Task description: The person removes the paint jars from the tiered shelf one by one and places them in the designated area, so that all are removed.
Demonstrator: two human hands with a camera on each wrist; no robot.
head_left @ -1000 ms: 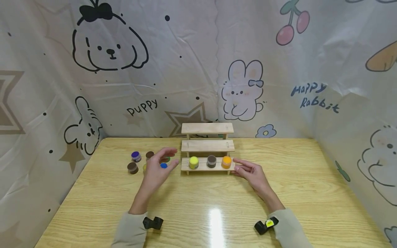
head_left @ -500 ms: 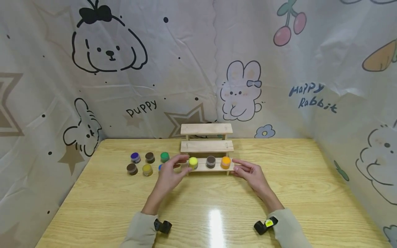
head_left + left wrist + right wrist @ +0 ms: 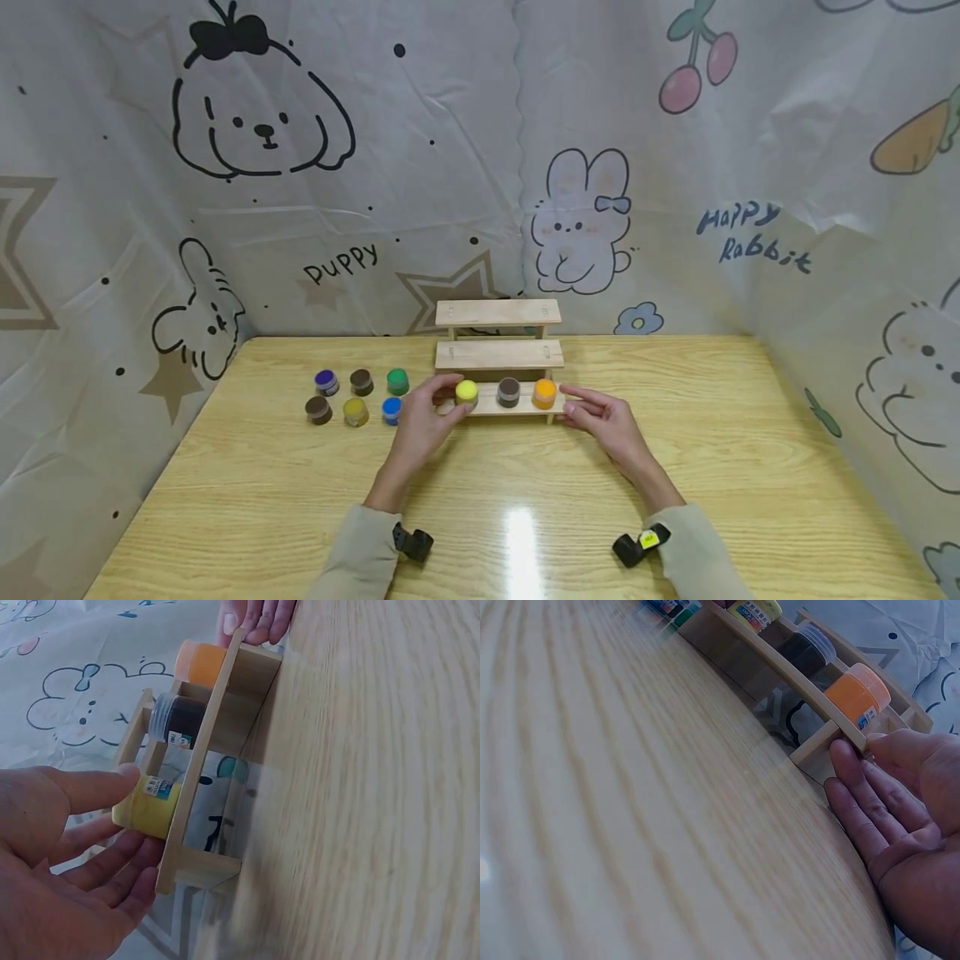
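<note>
A three-step wooden display rack (image 3: 498, 355) stands at the back of the table. On its lowest step sit a yellow paint jar (image 3: 155, 810), a dark paint jar (image 3: 508, 392) and an orange paint jar (image 3: 544, 394), in a row from left to right. My left hand (image 3: 422, 423) is at the left end of this step, thumb on one side of the yellow jar and fingers on the other, holding it. At the right end, my right hand (image 3: 907, 802) grips the edge of the step between thumb and fingers, close beside the orange jar.
Left of the rack, several more paint jars stand in two rows on the wooden table (image 3: 300, 500): purple (image 3: 327, 382), green (image 3: 397, 382), blue (image 3: 392, 411), mustard yellow (image 3: 356, 412) and dark brown (image 3: 318, 410). A printed curtain (image 3: 465, 192) hangs behind the table.
My left hand has moved right, from over the loose jars to the yellow jar on the lowest step, uncovering the jars behind it. The right hand stays at the rack's right end.
</note>
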